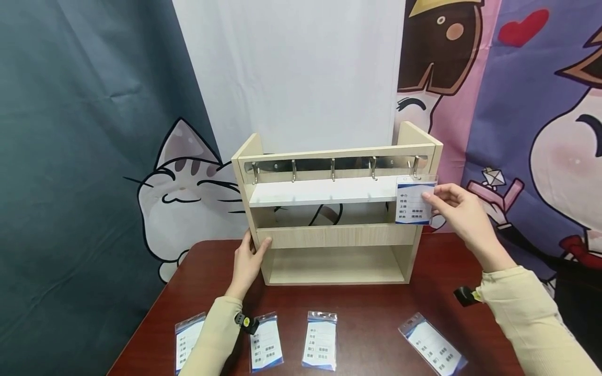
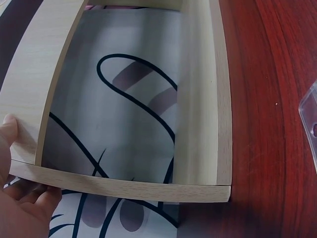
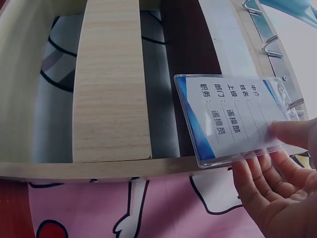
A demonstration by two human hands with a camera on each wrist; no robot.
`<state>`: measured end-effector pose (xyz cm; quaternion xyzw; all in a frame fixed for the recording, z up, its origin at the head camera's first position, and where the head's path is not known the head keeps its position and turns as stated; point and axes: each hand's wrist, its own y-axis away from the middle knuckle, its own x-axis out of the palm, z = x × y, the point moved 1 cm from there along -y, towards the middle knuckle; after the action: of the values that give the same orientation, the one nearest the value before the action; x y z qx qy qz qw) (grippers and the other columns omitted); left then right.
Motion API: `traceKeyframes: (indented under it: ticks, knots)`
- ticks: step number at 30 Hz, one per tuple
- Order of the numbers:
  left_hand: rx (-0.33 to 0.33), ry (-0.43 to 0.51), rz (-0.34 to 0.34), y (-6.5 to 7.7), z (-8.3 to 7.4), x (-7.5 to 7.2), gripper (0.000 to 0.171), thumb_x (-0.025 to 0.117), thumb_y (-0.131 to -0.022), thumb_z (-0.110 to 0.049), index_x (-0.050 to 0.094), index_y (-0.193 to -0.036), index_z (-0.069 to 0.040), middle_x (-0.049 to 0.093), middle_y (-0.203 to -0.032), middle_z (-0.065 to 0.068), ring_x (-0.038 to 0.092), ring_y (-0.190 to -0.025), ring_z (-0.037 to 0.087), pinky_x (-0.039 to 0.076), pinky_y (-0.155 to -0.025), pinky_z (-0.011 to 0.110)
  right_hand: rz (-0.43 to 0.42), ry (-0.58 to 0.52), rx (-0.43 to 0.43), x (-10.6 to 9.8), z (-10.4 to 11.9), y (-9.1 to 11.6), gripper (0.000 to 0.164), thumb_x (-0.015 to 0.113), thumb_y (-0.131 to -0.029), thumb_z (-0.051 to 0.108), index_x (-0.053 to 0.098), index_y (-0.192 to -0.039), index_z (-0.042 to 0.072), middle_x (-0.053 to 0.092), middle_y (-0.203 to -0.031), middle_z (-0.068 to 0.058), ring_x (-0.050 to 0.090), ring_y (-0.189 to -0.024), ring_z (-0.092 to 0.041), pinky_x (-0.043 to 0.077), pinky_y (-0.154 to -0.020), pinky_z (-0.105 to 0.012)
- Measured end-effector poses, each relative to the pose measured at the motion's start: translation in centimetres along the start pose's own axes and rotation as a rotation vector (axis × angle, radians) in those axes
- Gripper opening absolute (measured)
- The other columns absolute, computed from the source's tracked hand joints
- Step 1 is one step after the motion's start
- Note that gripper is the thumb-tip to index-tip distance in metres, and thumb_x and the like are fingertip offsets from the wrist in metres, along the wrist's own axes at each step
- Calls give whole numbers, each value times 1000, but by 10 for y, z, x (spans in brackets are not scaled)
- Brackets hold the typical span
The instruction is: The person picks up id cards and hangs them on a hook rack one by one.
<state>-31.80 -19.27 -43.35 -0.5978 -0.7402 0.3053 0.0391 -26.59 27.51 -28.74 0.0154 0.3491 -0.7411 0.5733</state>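
A small wooden shelf [image 1: 336, 237] stands upright on the table, with a metal strip of several hooks near its top. My left hand [image 1: 246, 261] grips its left side panel; in the left wrist view the thumb [image 2: 9, 130] lies on the front board and the fingers curl round outside the panel. Between thumb and fingers, my right hand [image 1: 458, 214] pinches the edge of a clear badge holder [image 1: 414, 204] with a blue and white card. The holder's top is right at the rightmost hook [image 1: 416, 166]; in the right wrist view the hook's tip [image 3: 296, 103] shows at its slotted end.
On the dark red table [image 1: 371, 324] lie more badge holders: one [image 1: 320, 342] in front of the shelf, one [image 1: 266, 344] beside the left wrist, one [image 1: 188, 337] partly behind the left sleeve, and one tilted [image 1: 433, 347] at the right. Printed cloths hang behind.
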Motion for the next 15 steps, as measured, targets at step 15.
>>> traceKeyframes:
  ticks: [15]
  knots:
    - [12,8,5,1,-1,0,68,68,-97,-36,40,-152,-5,56,-138,24,56,-128,36,49,-99,53,8,23,-28,-8,-18,7,31,65,-100,23,63,-117,-3,64,-90,22,63,-82,7,46,-72,-6]
